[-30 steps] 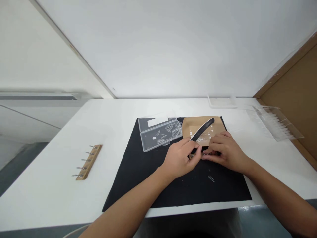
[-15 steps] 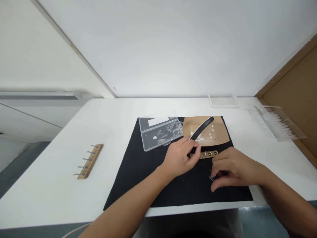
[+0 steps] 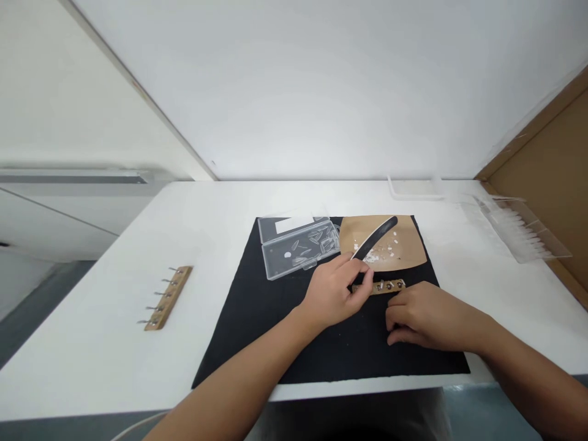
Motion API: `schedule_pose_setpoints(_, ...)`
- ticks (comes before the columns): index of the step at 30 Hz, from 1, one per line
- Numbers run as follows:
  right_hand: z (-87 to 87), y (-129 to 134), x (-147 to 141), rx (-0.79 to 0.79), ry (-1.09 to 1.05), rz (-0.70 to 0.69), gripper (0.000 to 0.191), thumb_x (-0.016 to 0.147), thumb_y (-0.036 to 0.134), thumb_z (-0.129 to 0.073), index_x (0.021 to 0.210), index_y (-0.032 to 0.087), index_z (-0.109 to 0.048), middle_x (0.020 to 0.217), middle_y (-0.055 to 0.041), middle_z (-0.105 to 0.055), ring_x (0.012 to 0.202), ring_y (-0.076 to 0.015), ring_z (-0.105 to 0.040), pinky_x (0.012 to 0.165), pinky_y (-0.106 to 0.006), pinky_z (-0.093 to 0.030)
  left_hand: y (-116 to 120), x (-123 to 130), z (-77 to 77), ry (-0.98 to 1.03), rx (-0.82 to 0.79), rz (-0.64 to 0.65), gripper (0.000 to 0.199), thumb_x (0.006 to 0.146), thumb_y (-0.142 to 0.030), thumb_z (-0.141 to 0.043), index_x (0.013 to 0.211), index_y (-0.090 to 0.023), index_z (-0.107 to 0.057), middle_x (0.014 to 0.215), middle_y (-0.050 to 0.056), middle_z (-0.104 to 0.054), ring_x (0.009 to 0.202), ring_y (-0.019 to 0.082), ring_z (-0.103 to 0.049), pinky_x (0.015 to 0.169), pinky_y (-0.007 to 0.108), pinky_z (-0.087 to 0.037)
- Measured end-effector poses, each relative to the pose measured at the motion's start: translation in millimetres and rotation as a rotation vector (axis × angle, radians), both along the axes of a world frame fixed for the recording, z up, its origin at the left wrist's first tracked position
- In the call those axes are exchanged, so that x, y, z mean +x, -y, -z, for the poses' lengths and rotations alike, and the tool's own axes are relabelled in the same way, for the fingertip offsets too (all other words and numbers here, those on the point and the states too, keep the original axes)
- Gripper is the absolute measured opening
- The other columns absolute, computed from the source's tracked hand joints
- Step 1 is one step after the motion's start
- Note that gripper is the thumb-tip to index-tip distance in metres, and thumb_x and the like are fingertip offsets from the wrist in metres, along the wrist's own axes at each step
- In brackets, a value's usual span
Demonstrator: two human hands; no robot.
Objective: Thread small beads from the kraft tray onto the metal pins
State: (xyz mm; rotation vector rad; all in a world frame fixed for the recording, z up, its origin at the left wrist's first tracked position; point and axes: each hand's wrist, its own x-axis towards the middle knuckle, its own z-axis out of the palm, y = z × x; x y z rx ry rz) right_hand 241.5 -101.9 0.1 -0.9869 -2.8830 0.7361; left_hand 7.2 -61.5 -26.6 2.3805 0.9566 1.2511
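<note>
Head view: left hand (image 3: 331,298) pinches the lower end of a black nail file (image 3: 374,238) between thumb and fingers, fingers closed on it; the file slants up and to the right, its upper end over a brown paper sheet (image 3: 399,242) scattered with small white chips. The same hand's lower fingers sit at the left end of a short wooden strip (image 3: 384,286) studded with small metal pegs, which lies on the black mat (image 3: 257,331) just below the brown paper. Right hand (image 3: 425,316) rests knuckles-up on the mat, just below and right of the strip, fingers curled under and fingertips pressed to the mat; whether anything is pinched beneath them cannot be told. The two hands are near each other but apart. Left of the brown paper, on the mat's far edge, an open clear plastic case (image 3: 294,248) holds loose transparent nail tips. The mat lies on a white table (image 3: 138,257). Well to the left, off the mat, a second wooden peg strip (image 3: 168,298) lies at a slant with its metal pegs pointing left. At the far right of the table, a clear acrylic rack (image 3: 519,231) carries a row of pale tips, with a clear tray (image 3: 413,188) behind it near the wall.
</note>
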Motion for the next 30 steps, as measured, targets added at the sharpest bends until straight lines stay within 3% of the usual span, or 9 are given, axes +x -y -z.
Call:
schedule_pose_setpoints(8,1.5,4,0,-0.022,-0.046,-0.013,0.021,0.103,0.036,-0.068,0.087,0.023,-0.074,0.081,0.0016,-0.072,0.076,-0.0151,-0.068,0.065,-0.029,-0.043,-1,0,0.6,0.005,-0.001,-0.005,0.015,0.098,-0.017,-0.059,0.084,-0.019,-0.064,0.069,-0.001,-0.057,0.06,0.012,-0.051,0.058,0.025,-0.039)
schedule_pose_setpoints(13,-5.9,7,2,-0.125,-0.05,-0.001,0.013,0.102,0.021,-0.065,0.095,0.025,-0.076,0.093,0.002,-0.075,0.084,-0.0147,-0.071,0.074,-0.028,-0.05,-1,0,2.3,0.002,-0.011,0.0,0.013,0.097,-0.016,-0.059,0.086,-0.018,-0.064,0.068,-0.002,-0.056,0.06,0.012,-0.051,0.059,0.026,-0.039)
schedule_pose_setpoints(17,-12.7,4,7,-0.171,-0.079,0.007,0.021,0.097,0.012,-0.065,0.102,0.028,-0.077,0.096,0.0033,-0.076,0.087,-0.0144,-0.071,0.075,-0.027,-0.05,-1,0,3.0,0.014,-0.002,0.016,0.013,0.097,-0.016,-0.06,0.086,-0.018,-0.064,0.068,-0.002,-0.056,0.06,0.012,-0.051,0.06,0.026,-0.04)
schedule_pose_setpoints(22,-9.5,0,5,-0.172,-0.093,-0.018,0.004,0.094,0.025,-0.078,0.092,0.028,-0.078,0.09,0.0042,-0.074,0.082,-0.0133,-0.069,0.07,-0.026,-0.046,-1,1,2.3,0.013,-0.002,0.014,0.013,0.098,-0.016,-0.059,0.086,-0.018,-0.064,0.068,-0.002,-0.056,0.06,0.011,-0.05,0.059,0.026,-0.04)
schedule_pose_setpoints(26,-2.6,1,-1,-0.098,-0.043,-0.019,0.013,0.098,0.025,-0.073,0.085,0.025,-0.075,0.089,0.003,-0.071,0.082,-0.0137,-0.067,0.069,-0.027,-0.043,-1,1,2.5,0.015,-0.001,0.008,0.014,0.098,-0.017,-0.059,0.086,-0.018,-0.064,0.068,-0.002,-0.055,0.06,0.011,-0.05,0.06,0.025,-0.04)
schedule_pose_setpoints(30,1.6,5,-5,-0.069,-0.008,-0.029,0.013,0.102,0.025,-0.065,0.091,0.022,-0.07,0.093,0.0004,-0.07,0.085,-0.0157,-0.066,0.07,-0.028,-0.043,-2,1,2.9,0.015,0.002,0.008,0.013,0.098,-0.016,-0.059,0.086,-0.017,-0.064,0.068,-0.002,-0.055,0.06,0.011,-0.05,0.059,0.025,-0.039)
